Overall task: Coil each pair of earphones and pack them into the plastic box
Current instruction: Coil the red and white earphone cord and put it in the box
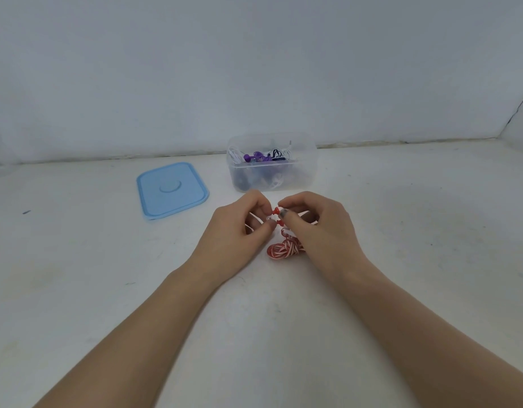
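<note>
A pair of red-and-white striped earphones [284, 249] lies bunched on the white table between my hands, its two red earbuds raised at the top. My left hand [236, 231] pinches the earbuds from the left with thumb and fingers. My right hand [316, 228] pinches them from the right and covers part of the cable. Just beyond my hands stands the clear plastic box [305, 172], open, with purple, black and white earphones inside.
The box's light blue lid [172, 189] lies flat on the table to the left of the box. A pale wall runs close behind the box, and a side wall closes the far right corner.
</note>
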Demonstrator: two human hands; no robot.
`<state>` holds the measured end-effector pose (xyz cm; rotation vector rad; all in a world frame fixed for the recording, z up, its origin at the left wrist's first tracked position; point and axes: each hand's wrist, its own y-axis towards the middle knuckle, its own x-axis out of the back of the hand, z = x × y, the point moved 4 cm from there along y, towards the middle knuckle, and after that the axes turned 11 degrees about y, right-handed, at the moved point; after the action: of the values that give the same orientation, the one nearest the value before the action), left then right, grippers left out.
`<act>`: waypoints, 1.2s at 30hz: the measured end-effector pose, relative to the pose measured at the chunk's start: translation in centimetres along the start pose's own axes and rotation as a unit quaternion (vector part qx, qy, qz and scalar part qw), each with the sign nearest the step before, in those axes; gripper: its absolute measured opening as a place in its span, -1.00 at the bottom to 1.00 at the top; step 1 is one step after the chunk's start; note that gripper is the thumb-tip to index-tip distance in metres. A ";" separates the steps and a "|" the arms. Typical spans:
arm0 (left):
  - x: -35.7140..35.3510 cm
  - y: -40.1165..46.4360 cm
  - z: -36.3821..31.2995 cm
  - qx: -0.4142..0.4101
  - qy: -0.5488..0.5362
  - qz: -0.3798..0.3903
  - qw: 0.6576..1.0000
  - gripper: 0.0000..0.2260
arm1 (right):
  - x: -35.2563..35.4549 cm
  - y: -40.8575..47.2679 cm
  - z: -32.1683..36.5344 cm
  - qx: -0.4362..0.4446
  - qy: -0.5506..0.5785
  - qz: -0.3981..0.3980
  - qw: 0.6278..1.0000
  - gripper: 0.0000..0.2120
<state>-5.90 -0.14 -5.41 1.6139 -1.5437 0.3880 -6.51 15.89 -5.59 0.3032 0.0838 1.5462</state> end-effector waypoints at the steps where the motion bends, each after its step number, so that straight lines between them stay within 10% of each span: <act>1: 0.0 0.0 0.0 0.003 -0.003 0.000 1.000 -0.88 | 0.0 0.0 0.0 0.000 0.000 0.001 1.000 -0.87; 36: 0.7 -0.2 -0.5 -0.004 -0.070 -0.009 0.998 -0.90 | 0.3 -0.2 0.2 -0.013 0.034 0.030 0.999 -0.86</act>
<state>-5.43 -0.23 -4.70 1.6773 -1.6306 0.2639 -6.23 16.11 -5.39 0.2339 0.1097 1.6159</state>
